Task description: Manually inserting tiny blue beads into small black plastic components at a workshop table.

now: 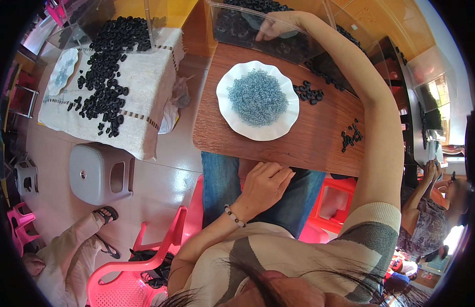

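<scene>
My right hand (278,25) reaches over the wall of a clear plastic bin (278,48) at the far side of the table. Its fingers are bent down among small black ring-like parts (232,23); a greyish translucent patch shows beside them. What those fingers grip is hidden. My left hand (265,184) rests over my lap at the near table edge, fingers curled loosely together, with nothing visible in them. Between the hands stands a white scalloped plate (224,115), heaped with small clear bluish pieces (258,97). Several black parts (309,92) lie right of the plate.
Smaller black pieces (351,135) lie near the table's right edge. At left, a cloth-covered table (140,102) bears black parts and another white plate (68,59). A grey stool (91,174) and pink chair (125,284) stand on the floor. Another person (427,225) sits at right.
</scene>
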`<state>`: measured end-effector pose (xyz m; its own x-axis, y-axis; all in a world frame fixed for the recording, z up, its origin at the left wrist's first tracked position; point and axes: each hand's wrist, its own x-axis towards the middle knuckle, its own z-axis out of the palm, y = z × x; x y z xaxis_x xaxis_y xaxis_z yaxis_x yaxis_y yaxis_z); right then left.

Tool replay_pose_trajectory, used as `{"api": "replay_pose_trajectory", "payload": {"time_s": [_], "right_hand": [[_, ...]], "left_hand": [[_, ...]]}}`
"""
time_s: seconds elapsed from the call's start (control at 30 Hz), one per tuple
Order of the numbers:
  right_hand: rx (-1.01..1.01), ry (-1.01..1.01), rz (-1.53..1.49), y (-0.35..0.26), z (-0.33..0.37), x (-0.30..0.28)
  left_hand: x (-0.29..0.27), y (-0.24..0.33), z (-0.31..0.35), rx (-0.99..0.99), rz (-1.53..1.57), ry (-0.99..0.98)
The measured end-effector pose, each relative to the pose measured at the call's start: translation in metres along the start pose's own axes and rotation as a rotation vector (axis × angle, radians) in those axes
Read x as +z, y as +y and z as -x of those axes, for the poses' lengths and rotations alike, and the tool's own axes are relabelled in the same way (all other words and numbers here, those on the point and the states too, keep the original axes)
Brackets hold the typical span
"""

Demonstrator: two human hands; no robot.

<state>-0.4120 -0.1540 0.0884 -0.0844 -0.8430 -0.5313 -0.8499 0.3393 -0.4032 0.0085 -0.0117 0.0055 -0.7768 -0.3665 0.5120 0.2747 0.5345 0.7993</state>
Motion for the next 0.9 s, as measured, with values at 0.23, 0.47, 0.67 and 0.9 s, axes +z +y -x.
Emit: {"api": "replay_pose_trajectory", "payload": {"time_s": [0.23,0.47,0.67,0.9], "right_hand": [[0.24,-0.208,-0.021,-0.021,-0.002,0.005],[0.437,-0.37,-0.103,-0.018,0.008,0.002],[0.509,-0.294,-0.098,-0.029,0.014,0.003],[0.345,0.461,-0.1,0.031,0.046,-0.015]], "left_hand": [[-0.002,-0.002,0.003,-0.035,-0.017,-0.037],[-0.001,-0.003,0.002,-0.028,-0.003,-0.021],[-0.001,-0.003,0.004,-0.031,-0.023,-0.043],[0.005,0.001,0.0,0.005,-0.013,-0.097]]}}
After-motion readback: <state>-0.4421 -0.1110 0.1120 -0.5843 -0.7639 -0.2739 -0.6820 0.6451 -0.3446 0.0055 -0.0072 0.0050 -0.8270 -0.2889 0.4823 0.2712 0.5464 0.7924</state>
